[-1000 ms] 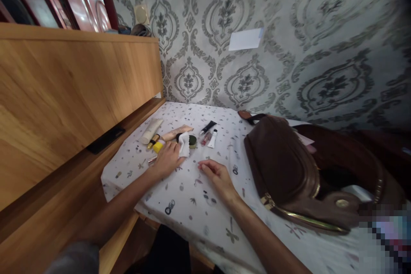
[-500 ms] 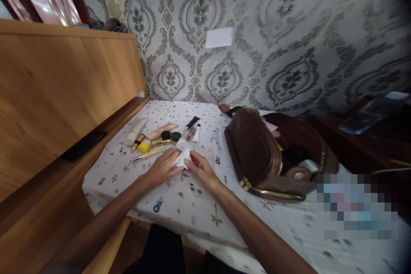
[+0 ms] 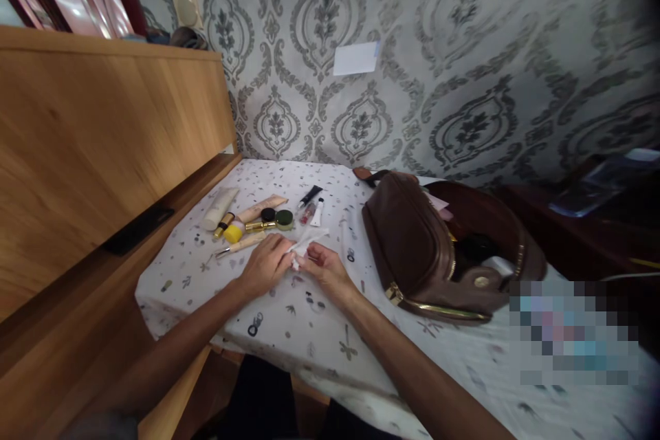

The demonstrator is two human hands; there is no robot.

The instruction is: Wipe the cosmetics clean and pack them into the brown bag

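A crumpled white tissue [image 3: 309, 237] is pinched between both hands above the printed cloth [image 3: 330, 337]. My left hand [image 3: 265, 265] grips it from the left with closed fingers. On the other side, my right hand [image 3: 327, 268] holds its lower part between thumb and curled fingers. Whether anything is wrapped inside, I cannot tell. Just beyond lie a pink-tinted clear tube [image 3: 308, 213], a small white tube [image 3: 318, 212] and a black tube [image 3: 311, 194]. Left of these are a dark green round container [image 3: 284, 220], a black one [image 3: 267, 214] and a yellow-capped item [image 3: 234, 232].
A brown leather bag [image 3: 407, 240] stands unzipped on the right, with items inside. More cosmetics, including a cream tube [image 3: 221, 208] and a peach tube [image 3: 262, 206], lie at left beside a wooden panel [image 3: 113, 144]. Patterned wallpaper [image 3: 361, 110] rises behind.
The tissue has been turned and gathered between my fingers, and one end now sticks out toward the upper right. My hands stay in nearly the same place.
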